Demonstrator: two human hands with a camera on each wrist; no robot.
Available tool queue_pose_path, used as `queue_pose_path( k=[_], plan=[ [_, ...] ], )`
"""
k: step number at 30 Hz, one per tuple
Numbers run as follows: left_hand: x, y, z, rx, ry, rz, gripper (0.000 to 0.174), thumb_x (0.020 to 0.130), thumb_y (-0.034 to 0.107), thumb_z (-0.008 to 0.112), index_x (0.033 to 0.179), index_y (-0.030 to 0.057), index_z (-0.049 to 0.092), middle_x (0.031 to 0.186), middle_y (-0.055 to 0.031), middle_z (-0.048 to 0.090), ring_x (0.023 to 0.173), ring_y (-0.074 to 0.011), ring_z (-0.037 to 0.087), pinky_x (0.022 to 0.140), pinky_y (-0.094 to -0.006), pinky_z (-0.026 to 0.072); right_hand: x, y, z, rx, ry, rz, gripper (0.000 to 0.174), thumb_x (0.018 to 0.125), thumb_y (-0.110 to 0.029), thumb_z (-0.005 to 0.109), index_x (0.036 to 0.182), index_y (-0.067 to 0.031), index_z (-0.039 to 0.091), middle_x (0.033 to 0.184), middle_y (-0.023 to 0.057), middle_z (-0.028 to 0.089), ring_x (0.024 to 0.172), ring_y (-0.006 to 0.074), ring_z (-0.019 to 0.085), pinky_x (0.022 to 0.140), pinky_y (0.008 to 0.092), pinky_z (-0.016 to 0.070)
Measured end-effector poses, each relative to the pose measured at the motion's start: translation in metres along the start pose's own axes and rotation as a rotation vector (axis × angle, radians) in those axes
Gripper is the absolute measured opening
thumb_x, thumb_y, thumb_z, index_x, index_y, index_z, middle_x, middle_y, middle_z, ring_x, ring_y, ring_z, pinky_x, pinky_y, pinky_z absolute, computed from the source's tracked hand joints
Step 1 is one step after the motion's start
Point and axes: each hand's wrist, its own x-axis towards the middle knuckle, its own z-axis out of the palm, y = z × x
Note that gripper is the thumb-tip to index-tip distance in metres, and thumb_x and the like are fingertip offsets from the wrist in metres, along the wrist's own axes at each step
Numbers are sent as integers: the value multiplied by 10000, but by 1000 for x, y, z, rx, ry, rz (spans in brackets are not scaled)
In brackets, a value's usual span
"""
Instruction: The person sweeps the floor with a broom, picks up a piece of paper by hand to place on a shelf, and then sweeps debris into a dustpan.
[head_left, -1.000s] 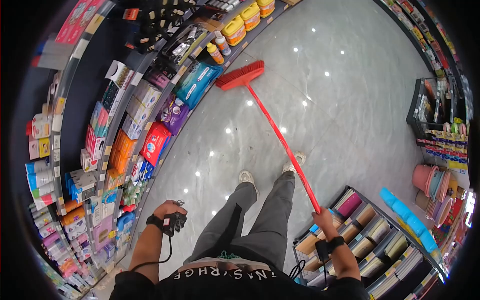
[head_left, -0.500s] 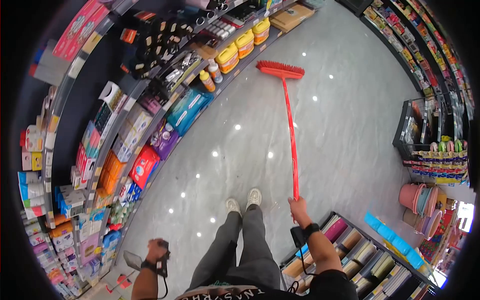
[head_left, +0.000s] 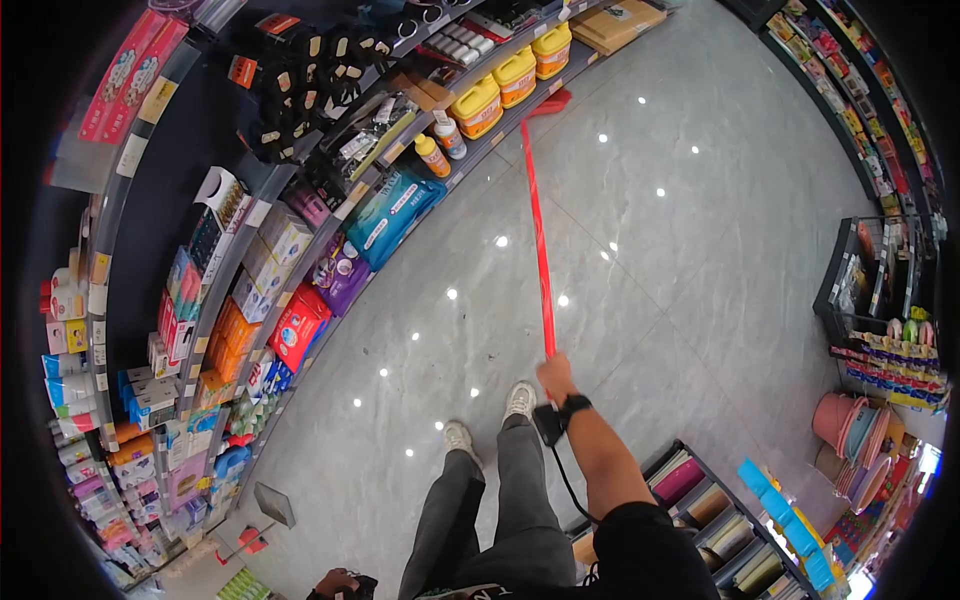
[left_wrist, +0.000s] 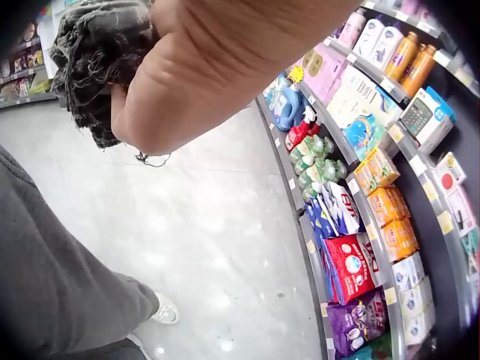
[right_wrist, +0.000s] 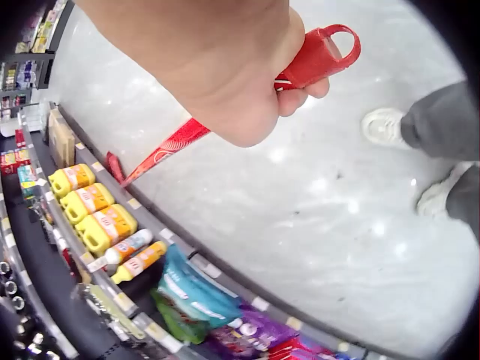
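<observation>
A red broom (head_left: 541, 240) reaches from my right hand (head_left: 556, 377) to the foot of the left shelves, its head (head_left: 550, 104) against the shelf base by the yellow jugs. In the right wrist view my right hand (right_wrist: 232, 82) grips the handle just below its looped end (right_wrist: 322, 56). My left hand (head_left: 338, 582) is low at the bottom edge of the head view. The left wrist view has that hand (left_wrist: 217, 67) with its fingers round a bunched dark frayed cloth (left_wrist: 101, 64).
Stocked shelves (head_left: 270, 215) curve along the left, with yellow jugs (head_left: 477, 106) on the bottom level. A rack of notebooks (head_left: 725, 520) stands at lower right, near stacked pink buckets (head_left: 832, 418). Grey floor (head_left: 640, 300) runs between the shelves.
The broom head has swung left against the shelf base, after first moving right. My right hand has moved left and forward; my left hand has dropped toward the bottom edge.
</observation>
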Motion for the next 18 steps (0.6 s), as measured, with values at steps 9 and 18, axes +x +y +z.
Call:
queue_pose_path(
  k=[9,18],
  plan=[
    [21,-89,-24,-267,-324,194,129,637,197,551,676,85,603,688,-30,584,690,-144,539,631,-264,417,-182,155,-26,-371,-97,165,208,654,-70,492,833,36,490,812,246,549,817,378,530,701,408,437],
    [66,-137,-68,735,-166,312,243,610,345,558,770,176,628,747,-56,613,675,-181,579,610,-310,448,-344,177,24,-318,-28,189,259,682,-236,558,827,-24,526,769,196,563,774,353,537,676,423,423]
  ],
)
